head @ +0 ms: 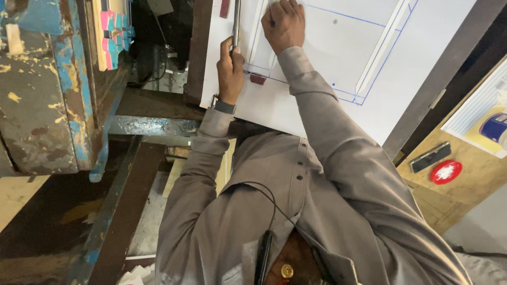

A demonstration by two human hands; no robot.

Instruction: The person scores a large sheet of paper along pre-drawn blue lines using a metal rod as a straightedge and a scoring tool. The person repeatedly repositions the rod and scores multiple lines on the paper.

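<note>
A big white sheet point(422, 47) marked with blue drawn lines lies in front of me. My left hand point(231, 68), with a watch on its wrist, grips a long thin metal ruler point(236, 21) that lies along the sheet's left side. My right hand point(283, 24) rests on the sheet beside the ruler with its fingers curled around what looks like a pen; only a dark tip shows near a blue line. A small dark red block point(258, 79) sits on the sheet between my two wrists, and another dark red block point(225, 8) lies at the top by the ruler.
A heavy machine with chipped blue paint point(42, 95) stands to the left, with pink and blue pieces point(113, 31) on it. To the right are a dark metal bar point(449, 79), a wooden board, a round red object point(446, 171) and a flat black object point(430, 157).
</note>
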